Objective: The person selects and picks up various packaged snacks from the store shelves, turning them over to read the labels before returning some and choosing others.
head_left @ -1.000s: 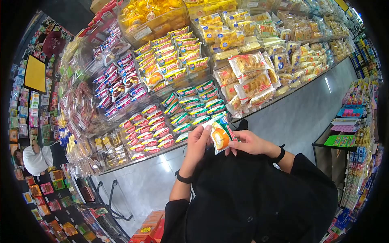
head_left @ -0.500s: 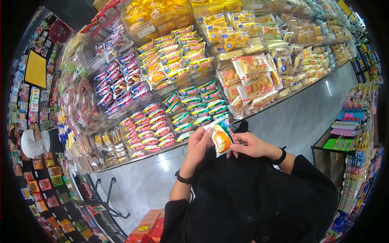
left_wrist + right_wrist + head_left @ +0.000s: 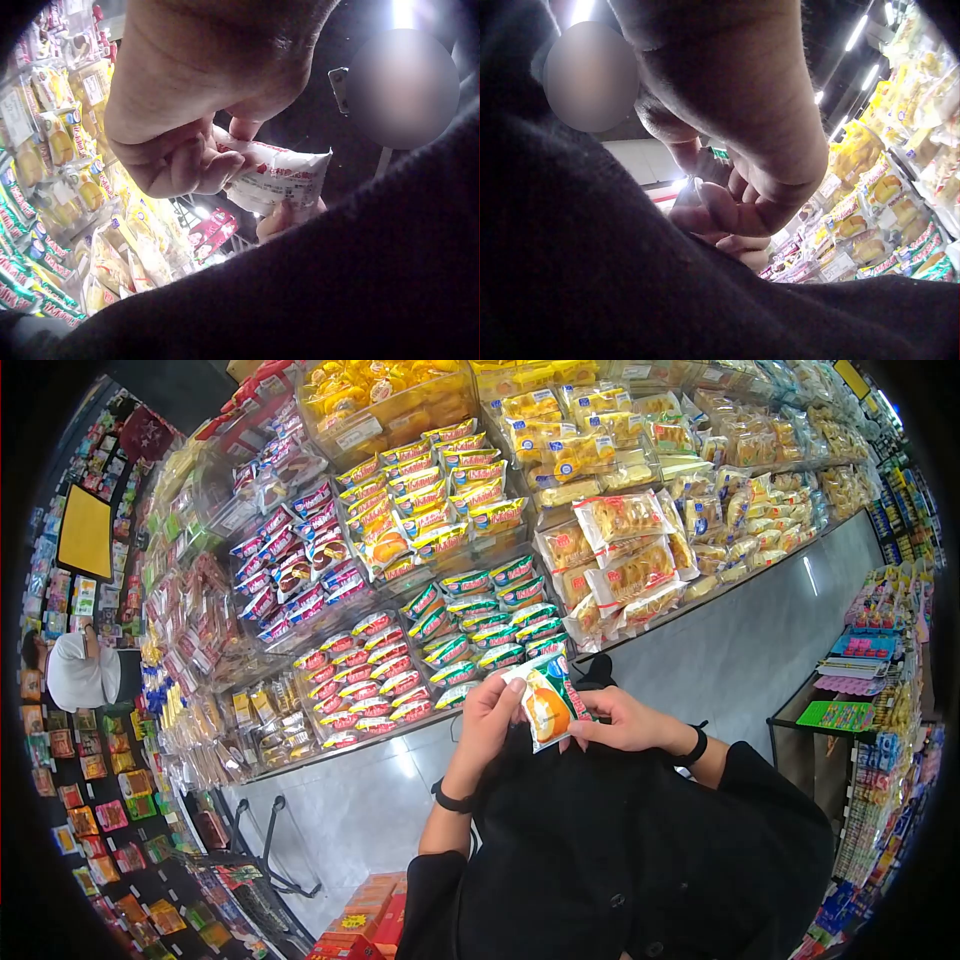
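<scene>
A small wrapped bun packet (image 3: 548, 710), white and green with red lettering and a picture of a golden bun, is held in front of the chest in the head view. My left hand (image 3: 486, 716) pinches its left side, thumb on the front. On the other side my right hand (image 3: 630, 720) grips the lower right edge between thumb and fingers. The left wrist view shows the packet's white back (image 3: 281, 176) with small red print, fingers curled behind it. In the right wrist view my right hand (image 3: 739, 135) hides most of the packet.
Just beyond the hands, a slanted display holds green packets (image 3: 490, 625), red packets (image 3: 365, 670), yellow packets (image 3: 425, 490) and bagged breads (image 3: 630, 550). A side rack (image 3: 840, 713) stands at right, red boxes (image 3: 365, 920) at lower left. Another person (image 3: 82, 672) is at far left.
Both hands keep hold of the bun packet, almost in place. The head view has shifted slightly, and the person at far left has moved upward in it.
</scene>
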A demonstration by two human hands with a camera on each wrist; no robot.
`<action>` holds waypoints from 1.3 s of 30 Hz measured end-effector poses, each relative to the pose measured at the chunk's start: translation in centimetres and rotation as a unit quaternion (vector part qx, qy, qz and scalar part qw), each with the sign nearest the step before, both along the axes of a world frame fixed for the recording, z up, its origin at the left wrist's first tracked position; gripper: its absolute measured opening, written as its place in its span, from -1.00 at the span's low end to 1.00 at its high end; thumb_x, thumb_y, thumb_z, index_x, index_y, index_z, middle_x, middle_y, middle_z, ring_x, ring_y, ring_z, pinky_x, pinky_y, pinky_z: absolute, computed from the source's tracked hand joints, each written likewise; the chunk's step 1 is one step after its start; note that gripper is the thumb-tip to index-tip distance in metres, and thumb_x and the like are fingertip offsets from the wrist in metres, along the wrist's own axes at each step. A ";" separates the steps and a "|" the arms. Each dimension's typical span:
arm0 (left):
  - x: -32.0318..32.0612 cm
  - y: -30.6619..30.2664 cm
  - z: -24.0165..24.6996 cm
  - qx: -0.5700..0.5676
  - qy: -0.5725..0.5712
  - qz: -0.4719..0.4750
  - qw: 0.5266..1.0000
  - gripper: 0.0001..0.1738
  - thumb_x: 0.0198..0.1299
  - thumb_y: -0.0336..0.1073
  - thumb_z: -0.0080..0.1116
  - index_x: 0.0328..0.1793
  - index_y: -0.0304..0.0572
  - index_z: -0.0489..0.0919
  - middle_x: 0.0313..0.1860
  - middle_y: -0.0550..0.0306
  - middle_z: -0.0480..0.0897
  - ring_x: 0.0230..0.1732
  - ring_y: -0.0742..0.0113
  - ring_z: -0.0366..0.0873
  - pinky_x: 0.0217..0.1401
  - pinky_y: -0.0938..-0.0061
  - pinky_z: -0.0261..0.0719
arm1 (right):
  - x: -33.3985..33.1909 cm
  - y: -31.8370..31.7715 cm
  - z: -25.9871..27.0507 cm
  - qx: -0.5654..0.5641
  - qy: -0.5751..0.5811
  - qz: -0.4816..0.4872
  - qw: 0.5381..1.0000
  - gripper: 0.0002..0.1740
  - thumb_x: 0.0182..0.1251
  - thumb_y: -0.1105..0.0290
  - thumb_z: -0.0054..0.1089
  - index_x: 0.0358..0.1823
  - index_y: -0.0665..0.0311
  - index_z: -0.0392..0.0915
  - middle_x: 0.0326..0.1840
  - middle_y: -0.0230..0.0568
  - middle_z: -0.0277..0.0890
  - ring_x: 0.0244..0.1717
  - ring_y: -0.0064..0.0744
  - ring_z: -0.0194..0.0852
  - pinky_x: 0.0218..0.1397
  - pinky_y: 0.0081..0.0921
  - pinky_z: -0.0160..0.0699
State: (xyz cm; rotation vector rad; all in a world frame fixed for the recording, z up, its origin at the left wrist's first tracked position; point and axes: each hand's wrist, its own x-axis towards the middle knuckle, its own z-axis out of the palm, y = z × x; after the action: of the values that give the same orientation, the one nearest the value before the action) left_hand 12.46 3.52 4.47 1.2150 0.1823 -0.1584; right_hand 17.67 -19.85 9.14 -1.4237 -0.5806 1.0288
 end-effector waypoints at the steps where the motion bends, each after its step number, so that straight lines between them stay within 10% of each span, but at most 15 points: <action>1: 0.0 0.0 0.0 0.002 -0.001 -0.003 1.000 -0.70 0.56 -0.17 0.13 -0.21 -0.22 0.61 -0.49 0.36 0.56 -0.48 0.66 0.43 -0.38 0.63 0.40 | 0.0 0.0 0.0 0.001 -0.005 0.000 1.000 -0.63 0.63 0.20 0.14 0.23 0.32 0.56 -0.13 -0.36 0.75 -0.30 -0.65 0.59 -0.17 -0.61 0.59; 15: -0.4 0.2 -0.3 0.005 -0.021 -0.030 0.999 -0.71 0.55 -0.18 0.13 -0.07 -0.29 0.63 -0.42 0.32 0.58 -0.41 0.63 0.47 -0.29 0.62 0.45 | -0.2 -0.4 -0.1 0.001 -0.038 -0.002 0.999 -0.65 0.59 0.15 0.19 0.11 0.30 0.61 -0.19 -0.32 0.75 -0.35 -0.64 0.60 -0.25 -0.59 0.56; 21: -0.1 3.0 0.9 0.159 -0.104 -0.101 0.977 -0.57 0.28 -0.19 0.40 0.19 -0.25 0.65 -0.03 0.14 0.71 0.03 0.33 0.64 0.13 0.39 0.56 | 1.6 -1.2 2.1 -0.129 -0.328 0.029 0.936 -0.64 0.42 0.14 0.35 0.01 0.27 0.63 -0.31 -0.05 0.66 -0.29 -0.12 0.71 -0.23 -0.26 0.60; 28: 0.5 2.2 7.3 0.501 -0.300 -0.101 0.806 -0.28 -0.10 -0.12 0.65 0.24 -0.12 0.66 0.18 0.13 0.69 0.28 0.10 0.56 0.34 0.18 0.47 | 1.5 0.3 1.5 -0.193 -0.529 0.041 0.826 -0.63 0.26 0.29 0.41 0.05 0.24 0.59 -0.25 -0.18 0.63 -0.15 -0.13 0.68 -0.09 -0.24 0.62; 39: 2.5 4.7 2.8 0.599 -0.276 -0.040 0.750 -0.58 0.05 -0.37 0.47 0.08 -0.14 0.67 0.01 0.09 0.72 0.10 0.04 0.64 0.13 0.14 0.51 | 2.4 2.3 -0.1 -0.204 -0.555 -0.023 0.806 -0.61 0.42 0.18 0.31 0.11 0.29 0.56 -0.30 -0.11 0.66 -0.23 -0.08 0.70 -0.15 -0.20 0.65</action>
State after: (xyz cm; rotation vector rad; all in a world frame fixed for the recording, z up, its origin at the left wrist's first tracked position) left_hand 14.91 8.23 7.26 2.5048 -0.3719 0.3197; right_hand 20.06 -17.50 9.07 -2.3933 -1.1865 0.1494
